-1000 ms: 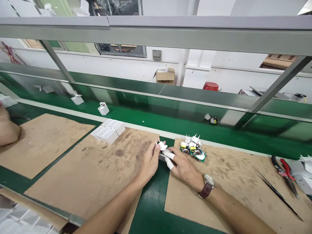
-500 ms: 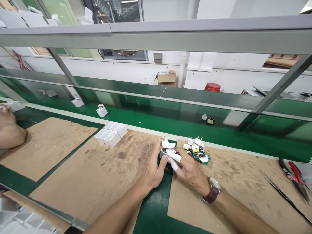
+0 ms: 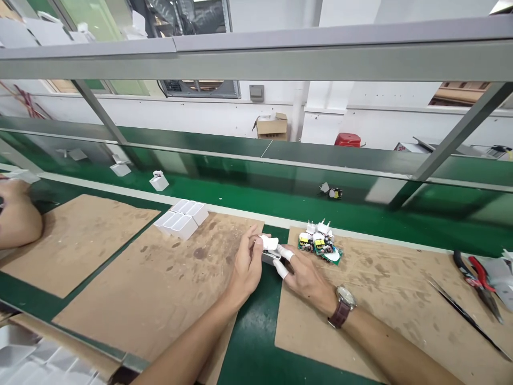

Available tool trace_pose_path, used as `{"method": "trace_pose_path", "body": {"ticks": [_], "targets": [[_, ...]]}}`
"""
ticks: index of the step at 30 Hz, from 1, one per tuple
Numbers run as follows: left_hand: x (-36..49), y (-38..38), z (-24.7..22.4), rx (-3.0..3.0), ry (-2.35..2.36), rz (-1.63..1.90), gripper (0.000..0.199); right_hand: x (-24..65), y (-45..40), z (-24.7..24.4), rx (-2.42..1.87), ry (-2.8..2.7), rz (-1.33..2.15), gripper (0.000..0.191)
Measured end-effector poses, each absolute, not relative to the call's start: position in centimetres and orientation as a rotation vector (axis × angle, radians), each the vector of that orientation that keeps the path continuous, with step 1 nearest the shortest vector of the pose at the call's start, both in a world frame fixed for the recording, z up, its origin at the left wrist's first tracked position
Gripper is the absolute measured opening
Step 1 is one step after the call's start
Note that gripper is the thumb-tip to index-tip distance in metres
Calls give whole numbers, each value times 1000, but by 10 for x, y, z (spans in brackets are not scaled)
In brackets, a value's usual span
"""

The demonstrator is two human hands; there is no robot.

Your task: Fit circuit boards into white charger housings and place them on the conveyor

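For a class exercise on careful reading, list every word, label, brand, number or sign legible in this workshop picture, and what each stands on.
"30", with an unclear character after it: on the pale carton at far right.
Dark marking on the open cardboard box: too blurred to read.
Wristwatch dial: too small to read.
Circuit boards and held charger casing: no text can be made out.
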State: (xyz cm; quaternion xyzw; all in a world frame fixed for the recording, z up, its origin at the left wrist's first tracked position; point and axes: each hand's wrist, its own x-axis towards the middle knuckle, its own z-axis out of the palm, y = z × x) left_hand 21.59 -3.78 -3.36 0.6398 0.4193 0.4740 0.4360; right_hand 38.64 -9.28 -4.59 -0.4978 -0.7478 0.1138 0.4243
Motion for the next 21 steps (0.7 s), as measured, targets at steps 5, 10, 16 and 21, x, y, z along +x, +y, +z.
{"method": "trace_pose_path", "body": {"ticks": [5,10,16,21], "targets": [[217,-36,-31,1506,1056,1178,52,387,-92,-42,-1211,-1892,361,35],[217,-34,-30,1469,1067,1181,50,386,-92,-51,-1307,-1786,386,49],[216,-35,-27,1510,1090,1145,48,385,-90,-45,-1197,-1925,333,38],[215,-34,-30,1546,928,1176,56,382,-82,-51,-1098,-1449,773,31]]}}
